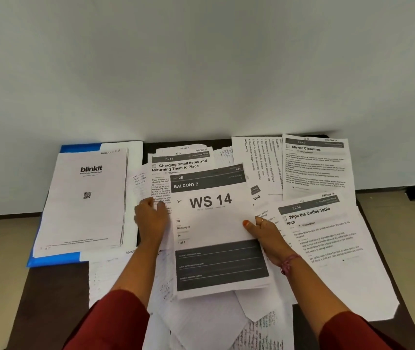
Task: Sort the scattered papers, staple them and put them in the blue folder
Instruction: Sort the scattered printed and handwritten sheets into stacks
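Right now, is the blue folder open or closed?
Cannot tell. The blinkit papers cover the blue folder; only its blue edges show.
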The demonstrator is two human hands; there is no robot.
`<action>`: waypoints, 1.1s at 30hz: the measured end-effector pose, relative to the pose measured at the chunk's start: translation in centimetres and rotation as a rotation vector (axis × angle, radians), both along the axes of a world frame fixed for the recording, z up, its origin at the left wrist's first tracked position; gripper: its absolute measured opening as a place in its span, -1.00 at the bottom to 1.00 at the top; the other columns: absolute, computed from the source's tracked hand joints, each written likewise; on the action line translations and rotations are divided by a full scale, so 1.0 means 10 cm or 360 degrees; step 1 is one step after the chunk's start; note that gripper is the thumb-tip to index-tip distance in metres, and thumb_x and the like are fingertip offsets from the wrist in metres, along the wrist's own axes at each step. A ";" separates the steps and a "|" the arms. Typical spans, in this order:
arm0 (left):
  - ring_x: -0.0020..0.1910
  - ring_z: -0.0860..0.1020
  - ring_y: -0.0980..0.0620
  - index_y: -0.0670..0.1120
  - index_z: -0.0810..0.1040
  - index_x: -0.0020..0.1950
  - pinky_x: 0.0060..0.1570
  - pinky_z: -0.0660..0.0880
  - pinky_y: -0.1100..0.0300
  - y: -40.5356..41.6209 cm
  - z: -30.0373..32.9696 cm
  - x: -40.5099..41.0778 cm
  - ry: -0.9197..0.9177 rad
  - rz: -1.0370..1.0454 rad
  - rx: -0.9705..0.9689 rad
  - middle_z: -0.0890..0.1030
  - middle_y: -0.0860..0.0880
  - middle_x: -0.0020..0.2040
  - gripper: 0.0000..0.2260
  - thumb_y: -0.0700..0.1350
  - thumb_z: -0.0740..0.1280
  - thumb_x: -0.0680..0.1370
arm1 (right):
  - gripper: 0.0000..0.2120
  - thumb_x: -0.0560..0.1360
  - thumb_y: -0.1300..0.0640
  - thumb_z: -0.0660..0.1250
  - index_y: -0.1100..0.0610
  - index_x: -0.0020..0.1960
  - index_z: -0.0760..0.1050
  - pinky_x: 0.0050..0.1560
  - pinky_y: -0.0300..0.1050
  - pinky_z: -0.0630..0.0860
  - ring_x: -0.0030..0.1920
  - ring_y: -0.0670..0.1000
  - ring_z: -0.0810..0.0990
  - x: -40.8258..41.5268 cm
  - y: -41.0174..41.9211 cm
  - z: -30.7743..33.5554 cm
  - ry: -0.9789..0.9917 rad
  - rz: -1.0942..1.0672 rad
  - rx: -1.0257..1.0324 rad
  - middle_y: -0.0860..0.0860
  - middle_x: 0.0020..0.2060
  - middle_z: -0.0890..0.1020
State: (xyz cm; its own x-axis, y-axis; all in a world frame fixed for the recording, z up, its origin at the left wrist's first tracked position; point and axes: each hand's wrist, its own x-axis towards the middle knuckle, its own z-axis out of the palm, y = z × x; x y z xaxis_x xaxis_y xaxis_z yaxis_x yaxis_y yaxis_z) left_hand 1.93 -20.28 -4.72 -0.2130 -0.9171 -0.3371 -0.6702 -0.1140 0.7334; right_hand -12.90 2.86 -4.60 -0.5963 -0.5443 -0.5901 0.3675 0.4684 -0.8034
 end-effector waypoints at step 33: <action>-0.04 0.52 -0.02 -0.20 0.44 0.14 -0.11 0.47 0.22 -0.22 0.40 0.24 0.0376 -0.0069 -0.0466 0.53 -0.09 0.02 -0.80 -0.09 0.18 0.64 | -0.77 0.58 0.08 0.25 0.07 0.22 0.48 0.18 -0.12 0.52 0.15 -0.01 0.58 0.08 0.05 0.18 -0.0098 -0.0058 -0.0148 -0.02 0.15 0.61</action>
State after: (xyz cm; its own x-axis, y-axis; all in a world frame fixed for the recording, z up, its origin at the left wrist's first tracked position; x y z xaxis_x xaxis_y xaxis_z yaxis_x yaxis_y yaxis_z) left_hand 4.32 -22.51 -0.76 -0.2941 -0.9558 0.0009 -0.4785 0.1481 0.8655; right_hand -12.06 3.36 -2.83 -0.5807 -0.5769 -0.5744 0.4329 0.3787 -0.8181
